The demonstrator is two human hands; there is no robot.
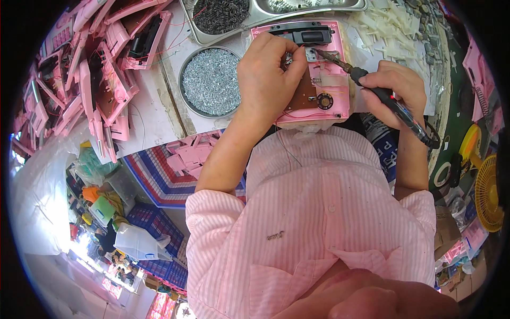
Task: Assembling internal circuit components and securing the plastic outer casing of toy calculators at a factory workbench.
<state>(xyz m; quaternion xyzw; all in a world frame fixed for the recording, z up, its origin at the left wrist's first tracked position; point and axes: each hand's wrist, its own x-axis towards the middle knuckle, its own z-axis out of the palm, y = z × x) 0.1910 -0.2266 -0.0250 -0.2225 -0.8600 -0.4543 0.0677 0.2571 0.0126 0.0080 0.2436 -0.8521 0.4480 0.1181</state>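
The pink casing (340, 97) lies open-side up at the table's (156, 87) near edge, presumably for access. The right hand (394, 87) grips a soldering iron (357, 74), tip over the casing; the left hand (272, 74) pinches something indiscernible.

Two hands, one soldering iron and one pink casing are making up the work.
Over the pink casing (340, 101) one left hand (270, 74) and one right hand (397, 87) are showing, with one soldering iron (397, 110); inside it one brown board (302, 97), one round speaker (325, 101) and one black compartment (313, 36) are sitting. Left of the casing one round dish (210, 116) is holding silvery pieces (211, 80) beyond counting; beyond the casing one steel tray (255, 21) is showing two compartments. More pink casings (103, 74), far left of it, and white plastic pieces (390, 29), just right, are lying too jumbled to count; farther right one yellow fan (489, 191) is standing.
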